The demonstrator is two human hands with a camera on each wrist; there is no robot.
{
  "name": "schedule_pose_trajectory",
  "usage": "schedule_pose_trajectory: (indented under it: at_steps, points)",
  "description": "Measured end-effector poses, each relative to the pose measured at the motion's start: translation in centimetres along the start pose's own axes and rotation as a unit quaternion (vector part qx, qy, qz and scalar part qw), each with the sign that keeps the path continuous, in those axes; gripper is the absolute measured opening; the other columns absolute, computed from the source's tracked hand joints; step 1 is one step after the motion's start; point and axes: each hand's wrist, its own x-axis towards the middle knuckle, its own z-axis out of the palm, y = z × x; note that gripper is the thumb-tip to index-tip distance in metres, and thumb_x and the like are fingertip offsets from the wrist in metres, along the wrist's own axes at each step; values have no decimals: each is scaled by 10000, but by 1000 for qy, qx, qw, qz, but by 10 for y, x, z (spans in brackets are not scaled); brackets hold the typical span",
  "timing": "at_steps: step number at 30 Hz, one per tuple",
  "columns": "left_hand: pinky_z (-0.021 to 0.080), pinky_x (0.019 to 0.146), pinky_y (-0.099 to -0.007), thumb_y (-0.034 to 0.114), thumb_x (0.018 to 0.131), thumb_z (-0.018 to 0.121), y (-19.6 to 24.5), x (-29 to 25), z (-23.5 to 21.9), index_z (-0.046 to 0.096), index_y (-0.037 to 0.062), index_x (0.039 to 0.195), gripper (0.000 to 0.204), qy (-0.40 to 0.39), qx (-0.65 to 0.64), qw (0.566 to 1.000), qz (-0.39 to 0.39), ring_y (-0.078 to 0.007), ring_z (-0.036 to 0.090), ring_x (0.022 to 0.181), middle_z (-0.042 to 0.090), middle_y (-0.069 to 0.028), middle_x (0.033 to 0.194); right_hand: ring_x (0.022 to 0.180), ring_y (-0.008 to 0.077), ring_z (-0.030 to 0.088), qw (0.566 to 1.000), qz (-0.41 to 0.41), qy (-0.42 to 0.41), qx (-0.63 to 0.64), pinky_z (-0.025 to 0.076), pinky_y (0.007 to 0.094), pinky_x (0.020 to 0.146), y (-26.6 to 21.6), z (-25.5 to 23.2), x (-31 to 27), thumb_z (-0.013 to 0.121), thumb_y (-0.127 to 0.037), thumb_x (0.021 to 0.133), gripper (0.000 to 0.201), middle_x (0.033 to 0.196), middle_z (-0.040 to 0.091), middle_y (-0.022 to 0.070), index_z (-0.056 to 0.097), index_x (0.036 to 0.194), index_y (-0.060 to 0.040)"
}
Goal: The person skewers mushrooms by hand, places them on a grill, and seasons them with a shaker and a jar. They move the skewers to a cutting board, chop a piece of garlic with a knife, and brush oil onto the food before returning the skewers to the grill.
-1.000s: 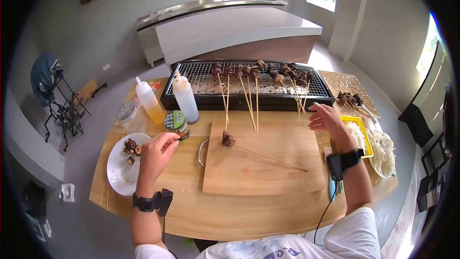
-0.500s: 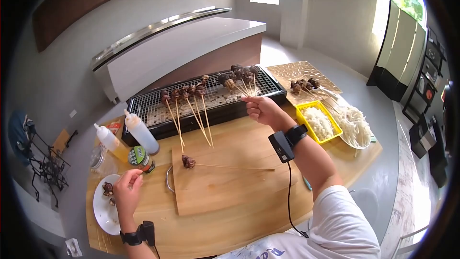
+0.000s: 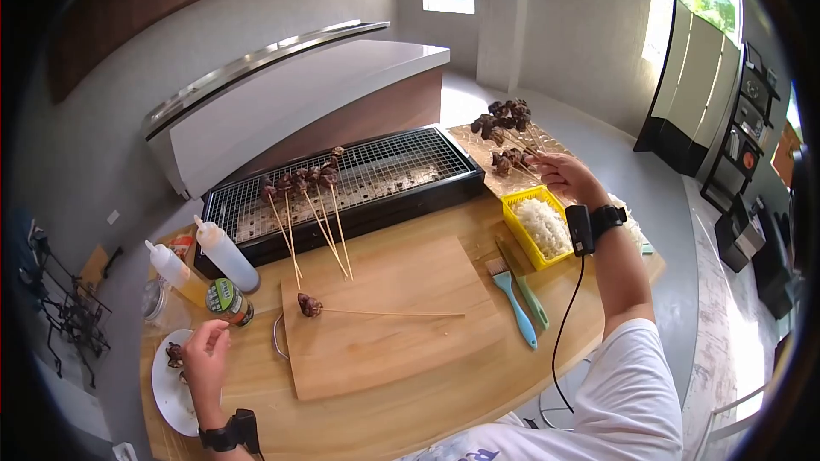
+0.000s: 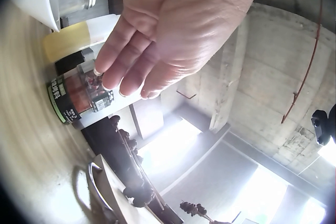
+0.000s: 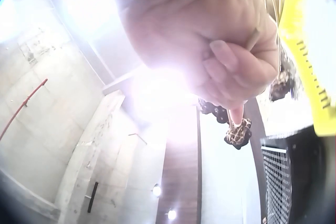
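My right hand (image 3: 564,177) grips the stick ends of several skewers of dark brown mushrooms (image 3: 502,121), held up over the foil-like sheet (image 3: 465,142) at the back right. In the right wrist view its fingers (image 5: 236,69) curl round the sticks, and a crackled mushroom cap (image 5: 239,133) shows beyond. More mushroom skewers (image 3: 507,161) lie on that sheet. At the left, my left hand (image 3: 205,363) hovers by the white plate (image 3: 173,417) and the green-lidded jar (image 3: 229,300), its fingers loosely bent and holding nothing. One mushroom skewer (image 3: 309,305) lies across the wooden board (image 3: 401,358).
A black grill (image 3: 401,172) spans the back, with several mushroom skewers (image 3: 299,181) on its left half. Two squeeze bottles (image 3: 226,256) stand at the left. A yellow basket (image 3: 544,258) of white shreds and a blue brush (image 3: 515,306) are at the right.
My right hand reached the grill, took the right-hand bunch of mushroom skewers and carried it right, over the foil-like sheet. The left hand stays near the plate. The head view turned right.
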Motion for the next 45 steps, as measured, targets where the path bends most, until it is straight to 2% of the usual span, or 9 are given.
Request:
schedule_pose_trajectory:
  at_steps: [8, 18, 24, 31, 33, 34, 36, 37, 45]
  points:
    - [463, 580, -241, -29, 778, 573, -6, 1, 1, 593, -9, 902, 127, -8, -32, 999, -23, -119, 584, 623, 600, -66, 700, 427, 23, 246, 991, 98, 80, 33, 209, 159, 338, 15, -34, 13, 391, -194, 961, 248, 557, 257, -76, 471, 1093, -1]
    - [469, 564, -243, -15, 778, 584, -4, 1, -1, 599, -2, 905, 129, -9, 1, 1000, -2, -130, 607, 608, 611, -73, 693, 406, 68, 277, 954, 109, 210, -182, 235, 221, 361, 23, -16, 7, 471, -234, 913, 234, 515, 295, -53, 543, 955, -16]
    - [472, 563, -236, -3, 771, 599, -8, 2, -1, 610, 9, 902, 132, -4, -11, 1000, 23, -130, 621, 609, 627, -81, 698, 403, 152, 495, 829, 90, 284, -472, 512, 334, 419, 14, 1, 11, 531, -208, 800, 273, 518, 436, 44, 530, 732, 56]
    - [463, 547, -237, 17, 772, 617, -3, 1, -3, 613, 13, 876, 104, 10, -8, 1000, 21, -121, 601, 590, 618, -73, 673, 418, 247, 599, 736, 89, 279, -611, 519, 334, 411, 8, 23, -1, 514, -311, 828, 444, 554, 581, 170, 553, 696, 111]
    - [463, 552, -235, 19, 773, 616, -1, 1, -4, 613, 15, 878, 105, 7, -12, 1000, 16, -120, 601, 596, 619, -71, 682, 579, 266, 648, 635, 134, 281, -707, 534, 349, 596, 0, 34, -4, 526, -399, 822, 497, 741, 638, 218, 618, 813, 89]
    - [463, 552, -235, 19, 773, 616, -1, 1, -5, 613, 15, 878, 105, 8, -11, 1000, 12, -120, 601, 596, 619, -71, 682, 579, 266, 648, 635, 134, 277, -709, 534, 349, 596, 1, 33, -2, 526, -399, 822, 497, 741, 638, 218, 618, 813, 89]
    - [467, 560, -236, 21, 774, 615, -3, 1, -5, 614, 20, 880, 106, 4, -11, 1000, 26, -123, 604, 605, 620, -68, 690, 808, 278, 645, 467, 44, 313, -826, 487, 373, 764, 2, 44, -6, 530, -453, 813, 485, 897, 651, 184, 656, 878, 11]
    - [471, 567, -241, 24, 773, 616, -3, 1, -4, 614, 24, 881, 108, 2, -15, 1000, 27, -131, 609, 613, 620, -71, 695, 953, 287, 598, 451, 51, 340, -824, 452, 388, 825, 1, 51, -7, 540, -467, 804, 455, 981, 643, 141, 667, 898, -40]
    - [472, 564, -242, 6, 769, 614, 2, 0, -8, 610, 14, 886, 117, 5, -12, 999, 39, -138, 614, 615, 622, -81, 713, 908, 286, 615, 421, 18, 336, -843, 469, 386, 796, -7, 47, 5, 543, -426, 813, 391, 934, 648, 142, 669, 886, -63]
